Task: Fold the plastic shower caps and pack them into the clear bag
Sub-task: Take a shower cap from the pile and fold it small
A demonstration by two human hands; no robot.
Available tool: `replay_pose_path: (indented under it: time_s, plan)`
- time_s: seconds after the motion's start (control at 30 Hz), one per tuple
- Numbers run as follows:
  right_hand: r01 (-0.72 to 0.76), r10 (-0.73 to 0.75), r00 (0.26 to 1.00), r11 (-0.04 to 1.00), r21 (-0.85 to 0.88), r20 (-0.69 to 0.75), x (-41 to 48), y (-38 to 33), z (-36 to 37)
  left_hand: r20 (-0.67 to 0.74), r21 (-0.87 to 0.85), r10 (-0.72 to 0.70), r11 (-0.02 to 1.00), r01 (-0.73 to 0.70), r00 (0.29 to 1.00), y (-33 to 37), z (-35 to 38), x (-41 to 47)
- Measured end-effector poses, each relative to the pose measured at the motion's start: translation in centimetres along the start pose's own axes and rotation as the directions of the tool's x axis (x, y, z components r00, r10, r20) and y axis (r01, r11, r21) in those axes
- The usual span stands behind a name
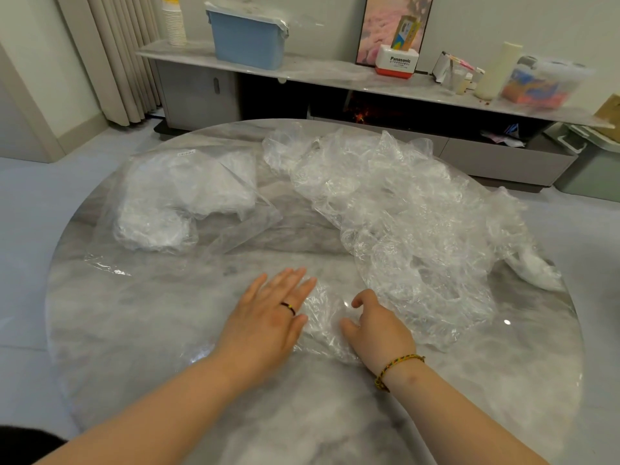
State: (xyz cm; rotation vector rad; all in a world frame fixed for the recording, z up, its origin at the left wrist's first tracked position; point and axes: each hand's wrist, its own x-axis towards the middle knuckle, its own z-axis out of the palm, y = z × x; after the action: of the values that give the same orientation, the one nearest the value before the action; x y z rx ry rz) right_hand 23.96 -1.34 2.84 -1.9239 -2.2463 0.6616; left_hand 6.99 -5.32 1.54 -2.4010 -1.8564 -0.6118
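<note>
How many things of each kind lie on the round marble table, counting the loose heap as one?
Clear plastic bag holding folded caps: 1
Heap of crumpled clear shower caps: 1
Single flattened clear shower cap, nearest: 1
Total: 3

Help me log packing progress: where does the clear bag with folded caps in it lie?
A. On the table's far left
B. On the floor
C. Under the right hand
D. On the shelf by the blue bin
A: the clear bag lies on the far left of the table, folded caps showing inside, apart from the loose pile on the right; the right hand grips a single cap near the front.
</note>
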Motion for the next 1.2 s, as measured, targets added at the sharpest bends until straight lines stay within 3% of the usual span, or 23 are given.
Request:
replay_pose_path:
  time_s: [0.1,0.17,0.27,0.33,0.4,0.7,1.2]
  plan:
    - [0.072,-0.078,0.997,0.978,-0.193,-0.021,-0.3,-0.4,0.0,0.292,0.007,-0.103,0.994,0.106,0.951,0.9,0.4,0.5]
    - [0.109,-0.15,0.981,0.951,-0.29,-0.121,-0.4,-0.7,0.1,0.328,0.015,-0.139,0.99,0.142,0.934,0.7,0.9,0.7]
    - [0.318,-0.439,0.82,0.883,-0.344,-0.369,0.1,-0.3,1.6,0.379,0.011,-0.128,0.991,0.134,0.916,0.4,1.6,0.7]
    - [0.436,-0.543,0.775,0.83,-0.349,-0.323,0.4,-0.1,2.7,0.393,0.03,-0.116,0.993,0.114,0.912,0.4,1.9,0.8]
    - [0.489,-0.576,0.784,0.803,-0.341,-0.23,0.4,-0.1,3.2,0.385,0.025,-0.107,0.994,0.106,0.917,0.4,1.9,0.7]
    - [0.41,-0.489,0.857,0.838,-0.36,-0.164,1.1,0.2,3.9,0.417,0.022,-0.094,0.995,0.094,0.904,0.4,2.1,0.6]
    - [0.393,-0.511,0.838,0.809,-0.437,-0.191,1.3,0.5,4.6,0.432,0.016,-0.1,0.995,0.103,0.896,0.5,2.1,0.7]
